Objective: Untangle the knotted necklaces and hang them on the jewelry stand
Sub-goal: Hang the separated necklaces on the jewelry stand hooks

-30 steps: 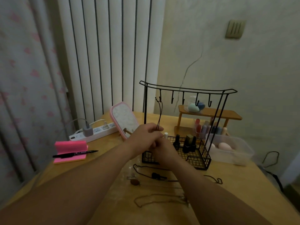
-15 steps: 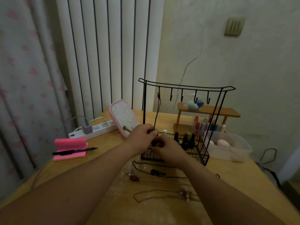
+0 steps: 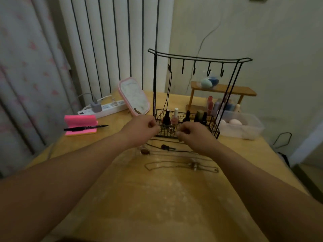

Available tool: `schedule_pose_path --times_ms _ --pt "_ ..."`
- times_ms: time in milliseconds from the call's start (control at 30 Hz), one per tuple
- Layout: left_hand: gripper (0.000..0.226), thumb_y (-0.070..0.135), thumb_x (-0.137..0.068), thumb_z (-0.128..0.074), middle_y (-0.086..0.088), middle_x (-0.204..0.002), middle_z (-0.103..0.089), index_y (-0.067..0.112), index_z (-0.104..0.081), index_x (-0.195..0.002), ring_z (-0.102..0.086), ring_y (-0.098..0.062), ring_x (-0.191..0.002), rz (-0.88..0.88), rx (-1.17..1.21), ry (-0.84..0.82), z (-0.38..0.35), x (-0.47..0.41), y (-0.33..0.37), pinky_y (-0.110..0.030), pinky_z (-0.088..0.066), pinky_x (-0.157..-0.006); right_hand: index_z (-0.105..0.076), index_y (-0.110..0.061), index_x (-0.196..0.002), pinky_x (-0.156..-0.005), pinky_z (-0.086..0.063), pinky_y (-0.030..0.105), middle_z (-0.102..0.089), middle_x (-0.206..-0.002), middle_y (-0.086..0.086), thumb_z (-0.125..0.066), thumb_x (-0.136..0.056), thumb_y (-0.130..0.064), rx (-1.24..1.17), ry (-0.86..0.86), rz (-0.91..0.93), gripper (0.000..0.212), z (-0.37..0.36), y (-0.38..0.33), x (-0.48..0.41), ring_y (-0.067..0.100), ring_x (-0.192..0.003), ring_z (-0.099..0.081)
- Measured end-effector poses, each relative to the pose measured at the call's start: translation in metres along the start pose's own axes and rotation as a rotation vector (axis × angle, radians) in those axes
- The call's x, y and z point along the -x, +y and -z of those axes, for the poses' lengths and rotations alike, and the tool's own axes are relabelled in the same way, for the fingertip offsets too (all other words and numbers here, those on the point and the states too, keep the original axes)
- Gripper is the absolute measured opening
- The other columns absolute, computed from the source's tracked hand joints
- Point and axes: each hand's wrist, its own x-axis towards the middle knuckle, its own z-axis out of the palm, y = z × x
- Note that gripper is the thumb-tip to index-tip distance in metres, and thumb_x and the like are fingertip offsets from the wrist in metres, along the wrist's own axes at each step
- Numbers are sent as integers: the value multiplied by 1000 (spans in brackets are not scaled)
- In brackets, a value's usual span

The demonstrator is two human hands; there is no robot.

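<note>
A: Starting left: a pink note pad (image 3: 80,122) with a pen (image 3: 85,128) across it. Then the left hand (image 3: 141,130), just in front of the jewelry stand (image 3: 154,84), fingers curled in tight.

B: Holding anything?

A: Can't tell. A strand that fine wouldn't show here. One black cord (image 3: 169,91) hangs from the leftmost hook; four hooks are bare.

B: And the right hand (image 3: 195,137)?

A: Level with the left, a gap between them, fingertips bunched as if pinching. Again, I can't tell on what.

B: So where are we?

A: Mid-task, I'd say: one hung, the rest to go. On the table (image 3: 157,198) below the hands lie a brown pendant (image 3: 145,151), a dark-pendant cord (image 3: 167,147) and, nearest us, a thin chain (image 3: 194,165).

B: Next move?

A: Probably single out one strand, check it's free of the others, and lift its loop onto a bare hook.

B: Any labels?

A: Nail polish bottles (image 3: 174,117) stand in the basket, but nothing's readable on them or the pen.
</note>
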Motion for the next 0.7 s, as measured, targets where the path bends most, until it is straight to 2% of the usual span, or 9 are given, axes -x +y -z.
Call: schedule_pose_path --times_ms 67,133,267,400,567,633,700 --pt "20 43 -98 -67 3 -88 -67 24 -67 -91 -63 -15 -83 10 -150 -215 0 15 5 -43 -59 -79 -72 -25 -102 -85 -58 37 -68 -95 -9 -65 -101 -31 85 -138 20 9 -4 -5 13 8 -89 -64" --pt "23 49 -96 -67 5 -94 -65 27 -66 -97 -62 -14 -86 33 -293 -400 -1 27 12 -39 -58 -80 -72 -25 -103 -87 -58 34 -68 -97 -11 -67 -100 -28 139 -228 51 7 -5 -10 24 6 -91 -63" --pt "24 46 -97 -64 5 -102 -62 26 -62 -110 -61 -15 -93 92 -557 -566 -4 43 29 -36 -57 -82 -73 -24 -108 -90 -58 33 -69 -104 -10 -66 -100 -25 222 -355 67 10 -9 -20 32 6 -96 -63" --pt "22 31 -99 -62 0 -109 -64 20 -63 -118 -62 -19 -97 108 -599 -576 -9 45 35 -35 -55 -83 -71 -24 -115 -93 -56 33 -68 -111 -7 -65 -101 -25 282 -367 44 15 -12 -23 33 10 -101 -62" --pt "12 30 -98 -63 1 -102 -64 22 -64 -108 -62 -17 -91 93 -508 -535 -13 48 26 -33 -53 -78 -68 -24 -121 -90 -54 31 -65 -114 -6 -64 -100 -26 303 -368 52 22 -23 -30 32 13 -103 -61" --pt "9 30 -98 -63 2 -99 -61 23 -60 -102 -58 -15 -85 55 -416 -451 -15 50 22 -33 -51 -76 -68 -24 -121 -85 -53 31 -64 -108 -7 -65 -98 -27 307 -343 88 23 -32 -31 31 13 -100 -60" --pt "8 26 -98 -63 1 -96 -61 20 -58 -99 -59 -18 -85 46 -226 -353 -16 51 22 -34 -49 -74 -69 -23 -114 -81 -52 32 -65 -100 -7 -64 -98 -26 267 -324 96 17 -38 -32 30 14 -94 -61"
